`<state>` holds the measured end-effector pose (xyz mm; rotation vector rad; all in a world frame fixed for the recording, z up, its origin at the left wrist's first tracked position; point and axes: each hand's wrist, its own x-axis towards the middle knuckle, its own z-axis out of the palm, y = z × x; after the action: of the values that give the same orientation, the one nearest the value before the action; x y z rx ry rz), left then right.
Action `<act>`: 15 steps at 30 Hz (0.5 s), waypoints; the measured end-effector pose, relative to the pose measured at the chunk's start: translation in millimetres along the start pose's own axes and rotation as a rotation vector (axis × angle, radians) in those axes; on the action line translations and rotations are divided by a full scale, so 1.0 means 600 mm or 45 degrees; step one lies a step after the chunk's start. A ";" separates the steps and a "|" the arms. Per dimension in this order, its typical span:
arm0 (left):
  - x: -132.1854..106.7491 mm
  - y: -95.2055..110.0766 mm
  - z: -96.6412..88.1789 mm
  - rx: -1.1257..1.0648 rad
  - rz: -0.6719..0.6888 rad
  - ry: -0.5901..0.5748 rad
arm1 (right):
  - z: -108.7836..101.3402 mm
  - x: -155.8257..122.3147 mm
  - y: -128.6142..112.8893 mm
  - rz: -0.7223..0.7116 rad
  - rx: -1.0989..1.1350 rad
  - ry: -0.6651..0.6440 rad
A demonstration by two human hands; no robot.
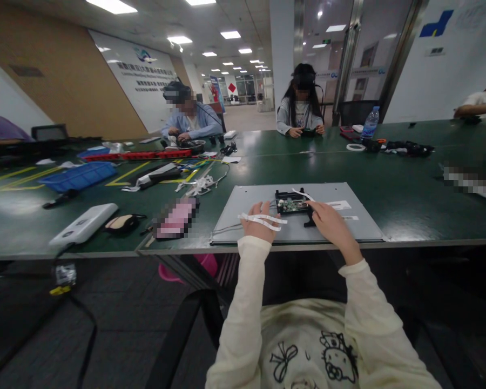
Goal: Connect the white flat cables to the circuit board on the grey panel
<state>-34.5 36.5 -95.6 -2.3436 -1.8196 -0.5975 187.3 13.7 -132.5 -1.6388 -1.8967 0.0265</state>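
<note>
A flat grey panel (243,208) lies on the table in front of me. On it sits a black bracket (309,218) with a green circuit board (294,205) inside. My left hand (261,221) rests at the board's left side, fingers spread, beside thin grey cables. White strips (263,219) lie across the back of that hand. My right hand (328,220) reaches in from the right, its index finger stretched out and touching the board's right end. Its other fingers are partly hidden beneath it. Another white strip (303,195) crosses the bracket's back edge.
Left of the panel lies a pink-screened phone (177,218), with a white power bank (83,224) farther left. Tangled white strips (200,185), a blue tray (81,175) and cables lie behind. Across the table sit two people; a water bottle (371,123) stands at the far right.
</note>
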 end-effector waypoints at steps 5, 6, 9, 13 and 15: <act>0.002 0.020 0.039 0.090 0.001 -0.057 | 0.002 -0.001 0.004 -0.036 -0.002 -0.007; 0.002 0.021 0.040 0.099 0.002 -0.069 | 0.003 -0.001 0.006 -0.045 0.002 -0.008; 0.001 0.022 0.039 0.106 0.008 -0.116 | 0.005 0.000 0.012 -0.054 0.015 -0.006; -0.004 0.024 0.039 0.101 0.007 -0.117 | 0.007 -0.001 0.021 -0.057 0.036 -0.027; -0.008 0.028 0.040 0.094 0.010 -0.096 | 0.006 -0.004 0.024 -0.058 0.047 -0.041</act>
<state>-14.0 35.3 -117.0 -2.3541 -1.8297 -0.4389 198.7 16.4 -142.0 -1.5790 -1.9456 0.0690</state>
